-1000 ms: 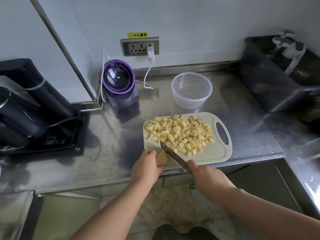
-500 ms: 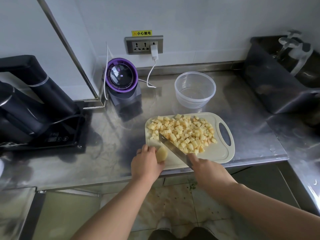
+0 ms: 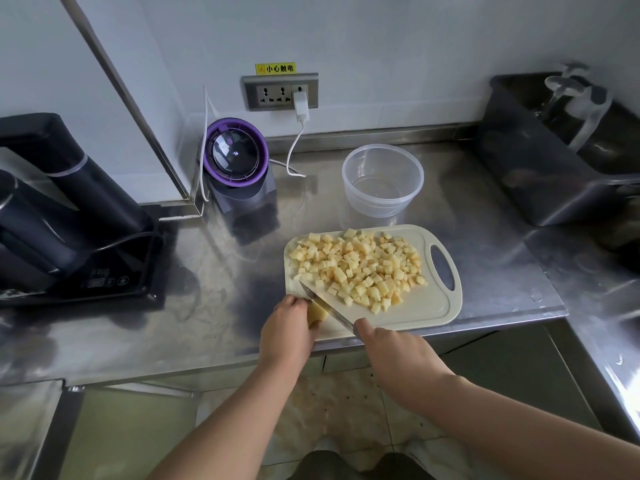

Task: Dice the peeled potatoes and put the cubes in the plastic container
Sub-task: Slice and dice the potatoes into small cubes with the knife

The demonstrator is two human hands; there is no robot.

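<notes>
At the board's (image 3: 440,317) near-left corner, the left hand (image 3: 287,329) grips the potato (image 3: 317,312); the right hand (image 3: 391,351) holds the knife (image 3: 325,306), blade just right of it.

You are viewing one clear round plastic container (image 3: 381,206), one cream plastic cutting board (image 3: 427,308), one steel-bladed knife (image 3: 325,304), one pale potato piece (image 3: 317,313), and small yellow potato cubes (image 3: 360,268) too numerous to count.

A working kitchen — steel counter (image 3: 221,271), cutting board (image 3: 433,313), blender (image 3: 237,161).
</notes>
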